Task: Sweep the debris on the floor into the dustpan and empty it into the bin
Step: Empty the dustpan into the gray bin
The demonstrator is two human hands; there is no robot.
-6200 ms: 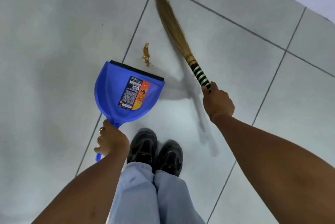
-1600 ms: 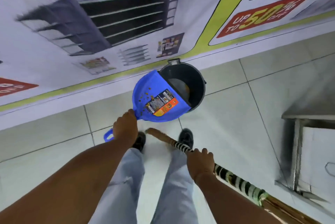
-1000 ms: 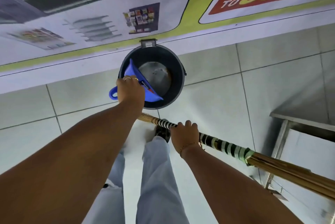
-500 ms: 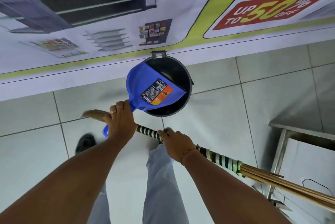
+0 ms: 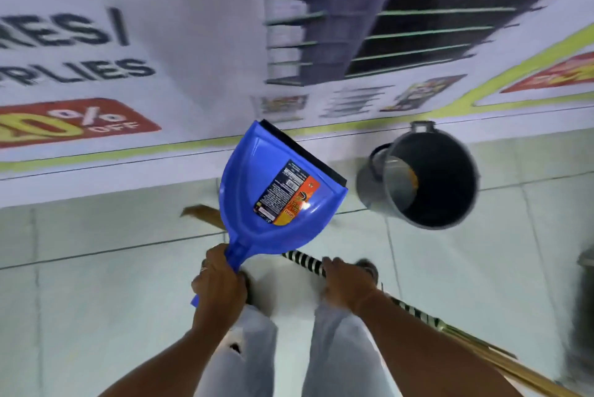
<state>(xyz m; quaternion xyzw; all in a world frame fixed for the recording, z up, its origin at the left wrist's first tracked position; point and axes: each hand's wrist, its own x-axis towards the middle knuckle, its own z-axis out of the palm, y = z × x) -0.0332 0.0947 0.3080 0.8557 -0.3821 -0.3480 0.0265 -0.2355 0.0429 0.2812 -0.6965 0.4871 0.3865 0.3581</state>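
Note:
My left hand point(image 5: 218, 284) grips the handle of the blue dustpan point(image 5: 273, 194), which is held up in the air with its pan showing no debris and its black lip pointing away. The dark grey bin point(image 5: 424, 178) stands on the floor to the right of the dustpan, apart from it, with brownish debris against its inner wall. My right hand point(image 5: 344, 281) holds the black-and-white striped handle of the straw broom point(image 5: 305, 260), which runs low across my legs, bristles trailing off at the lower right.
A printed banner point(image 5: 193, 43) covers the wall just beyond the bin. My two legs in light trousers point(image 5: 289, 358) stand on the pale tiled floor point(image 5: 96, 284). A dark blurred object point(image 5: 585, 300) sits at the right edge.
The dustpan has come off the bin rim and swung left and up. My view has turned left, so the bin now sits to the right. Both hands keep their hold.

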